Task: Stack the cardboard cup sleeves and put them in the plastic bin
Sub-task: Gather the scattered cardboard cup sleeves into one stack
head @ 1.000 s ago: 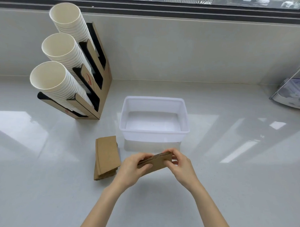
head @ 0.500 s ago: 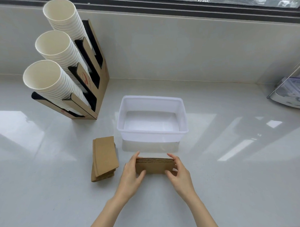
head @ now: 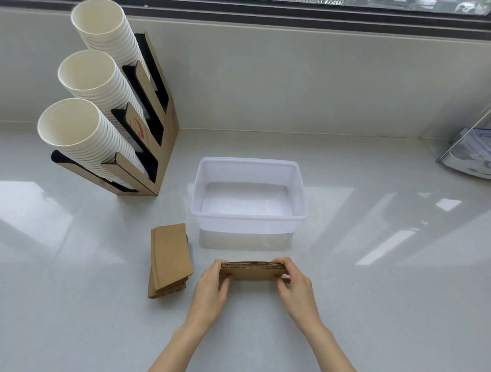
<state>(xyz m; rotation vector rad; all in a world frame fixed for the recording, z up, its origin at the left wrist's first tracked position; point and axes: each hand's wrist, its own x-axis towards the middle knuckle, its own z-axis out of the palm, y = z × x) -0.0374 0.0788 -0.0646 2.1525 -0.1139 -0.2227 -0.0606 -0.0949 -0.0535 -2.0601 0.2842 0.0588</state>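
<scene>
Held sleeves: a bundle of cardboard sleeves [head: 253, 271] stands on edge on the surface [head: 374, 301], just near of the plastic bin [head: 249, 213].
Left hand [head: 210, 291]: grasping the bundle's left end.
Right hand [head: 295, 289]: grasping its right end.
Loose pile [head: 170, 259]: lies flat, left of the bundle, apart from it.
Cup holder [head: 146, 121]: far left, carrying three stacks of white cups.

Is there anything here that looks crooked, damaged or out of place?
Only a small thing: the loose pile of sleeves left of the hands is fanned, its edges not lined up. The bundle held on edge by the left hand and right hand looks even. The plastic bin is empty; nothing looks damaged.
</scene>
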